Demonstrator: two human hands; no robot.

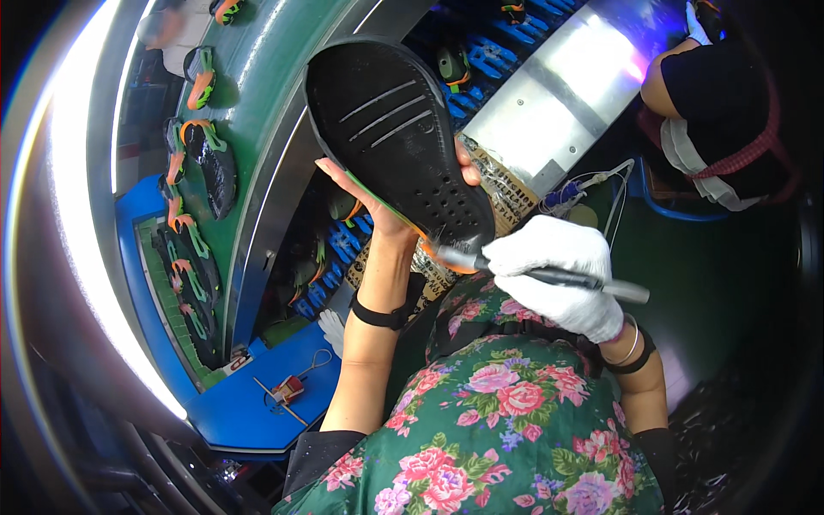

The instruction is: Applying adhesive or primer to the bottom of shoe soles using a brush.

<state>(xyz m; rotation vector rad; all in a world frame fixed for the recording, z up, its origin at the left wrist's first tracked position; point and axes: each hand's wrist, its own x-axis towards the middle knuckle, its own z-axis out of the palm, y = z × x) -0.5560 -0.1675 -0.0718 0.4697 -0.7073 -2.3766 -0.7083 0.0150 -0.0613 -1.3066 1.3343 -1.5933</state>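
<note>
My left hand [382, 210] holds a black shoe sole [395, 137] up in front of me, fingers wrapped around its edges, the sole's inner face with three pale stripes and small holes turned toward me. A green and orange rim shows along its lower edge. My right hand [562, 275], in a white glove, grips a brush [549, 276] with a dark handle; the bristle tip touches the lower end of the sole.
Left, a green conveyor [257, 112] carries more black soles with orange and green parts [210, 163]. Blue racks [489, 51] sit behind the sole. A metal plate [566, 77] lies upper right, beside another person in black [730, 94]. A blue shelf [257, 395] holds small tools.
</note>
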